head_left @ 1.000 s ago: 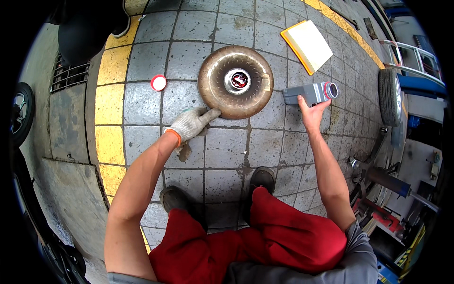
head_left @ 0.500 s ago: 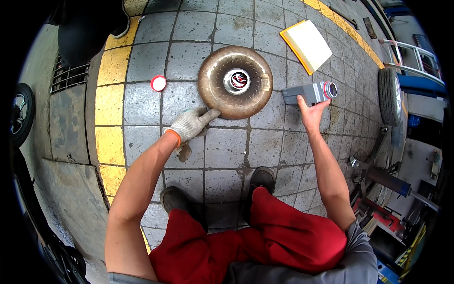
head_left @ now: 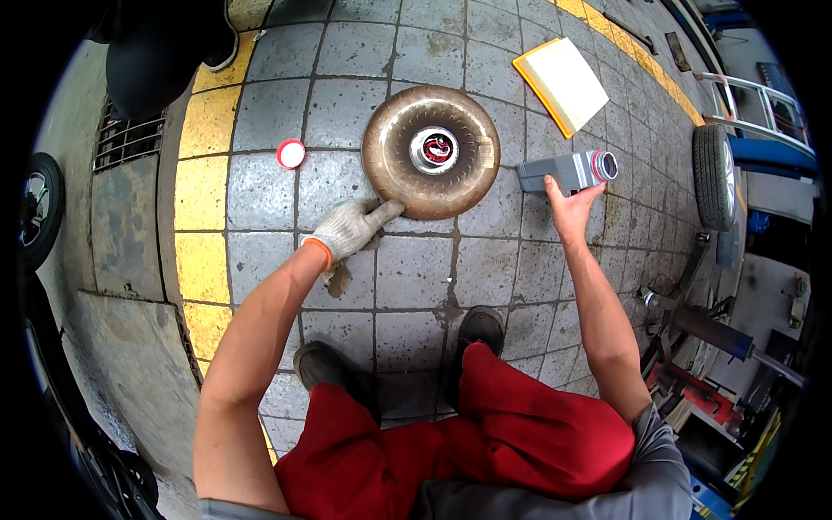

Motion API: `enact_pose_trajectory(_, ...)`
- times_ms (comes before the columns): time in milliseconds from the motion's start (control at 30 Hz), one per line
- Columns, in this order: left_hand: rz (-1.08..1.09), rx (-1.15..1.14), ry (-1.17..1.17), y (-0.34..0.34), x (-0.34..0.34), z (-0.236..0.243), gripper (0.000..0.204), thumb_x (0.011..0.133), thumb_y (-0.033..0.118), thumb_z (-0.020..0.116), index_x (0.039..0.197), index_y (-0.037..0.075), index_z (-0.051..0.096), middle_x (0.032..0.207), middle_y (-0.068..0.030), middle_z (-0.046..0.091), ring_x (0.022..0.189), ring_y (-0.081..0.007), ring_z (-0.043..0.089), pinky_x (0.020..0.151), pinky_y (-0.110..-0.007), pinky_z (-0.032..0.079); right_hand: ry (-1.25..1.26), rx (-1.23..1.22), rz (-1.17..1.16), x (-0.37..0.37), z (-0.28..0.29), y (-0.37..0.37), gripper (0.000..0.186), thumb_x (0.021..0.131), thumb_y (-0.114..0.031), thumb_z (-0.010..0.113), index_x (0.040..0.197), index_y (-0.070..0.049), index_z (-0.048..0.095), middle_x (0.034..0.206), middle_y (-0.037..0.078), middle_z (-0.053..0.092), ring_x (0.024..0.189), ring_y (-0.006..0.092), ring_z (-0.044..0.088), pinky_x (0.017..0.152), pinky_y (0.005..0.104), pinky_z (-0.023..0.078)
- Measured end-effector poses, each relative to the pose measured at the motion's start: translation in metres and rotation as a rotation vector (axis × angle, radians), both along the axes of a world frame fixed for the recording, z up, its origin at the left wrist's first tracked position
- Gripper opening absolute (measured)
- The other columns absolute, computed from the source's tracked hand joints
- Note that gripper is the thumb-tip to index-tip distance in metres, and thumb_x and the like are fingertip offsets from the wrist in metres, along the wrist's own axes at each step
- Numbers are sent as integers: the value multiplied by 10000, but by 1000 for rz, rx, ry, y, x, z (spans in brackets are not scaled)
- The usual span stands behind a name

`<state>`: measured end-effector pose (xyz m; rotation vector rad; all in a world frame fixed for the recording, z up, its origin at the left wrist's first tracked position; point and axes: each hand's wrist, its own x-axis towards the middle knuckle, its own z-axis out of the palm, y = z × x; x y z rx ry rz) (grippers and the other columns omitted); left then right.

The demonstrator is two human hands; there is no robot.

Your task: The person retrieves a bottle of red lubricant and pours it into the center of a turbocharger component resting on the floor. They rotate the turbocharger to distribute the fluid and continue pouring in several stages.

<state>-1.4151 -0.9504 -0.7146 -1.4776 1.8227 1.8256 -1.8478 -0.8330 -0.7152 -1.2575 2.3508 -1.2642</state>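
Observation:
A round, brown-tinged metal torque converter (head_left: pixel 394 121) lies on the tiled floor in front of me. Dark reddish fluid shows inside its shiny central hub (head_left: pixel 434 151). At its near left rim is my left hand (head_left: pixel 348 230), in a whitish knitted glove with an orange cuff, fingers closed against the edge; their undersides are hidden. To the right, my bare right hand (head_left: pixel 572 204) grips a grey plastic oil bottle (head_left: pixel 555 171), thumb on the near side. The bottle is tilted, its uncapped mouth with a red ring pointing right. A red-rimmed cap (head_left: pixel 291 153) lies left of the converter.
A flat air filter (head_left: pixel 565 85) with an orange frame lies far right. Beyond the bottle stands a tyre (head_left: pixel 714 178), near a metal ladder (head_left: pixel 763 108). A floor grate (head_left: pixel 127 139) and another wheel (head_left: pixel 39 208) are at left. Someone's dark shoe (head_left: pixel 224 43) shows at the top left.
Both hands, the bottle and the torque converter stay practically where they were. The reflections on the fluid in the hub have shifted.

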Motion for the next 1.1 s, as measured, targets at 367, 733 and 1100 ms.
enact_pose_trajectory(367,-5,-5,12,-1,-1,5,1044,951,891,514,1461,-8,666,1194,-210,793,1051,-287,780,1021,-420,556,9,6,-15,1,0,0,1223,825,-377,976,1625,20,141,1544,256,427,1418,356,487,1205,465,399)
enact_pose_trajectory(733,15,-3,20,0,-1,5,1025,953,886,515,1435,-2,686,1141,-192,801,1010,-273,784,990,-422,564,25,23,-28,1,-1,1,1241,830,-387,974,1630,30,122,1548,263,423,1419,360,489,1205,471,398)
enact_pose_trajectory(1100,183,-30,52,3,-1,7,945,973,788,629,1409,-50,641,1162,-177,773,1029,-234,726,949,-395,569,1,94,-49,14,19,1,1316,793,-436,986,1670,53,136,1626,298,354,1508,408,422,1267,492,348)
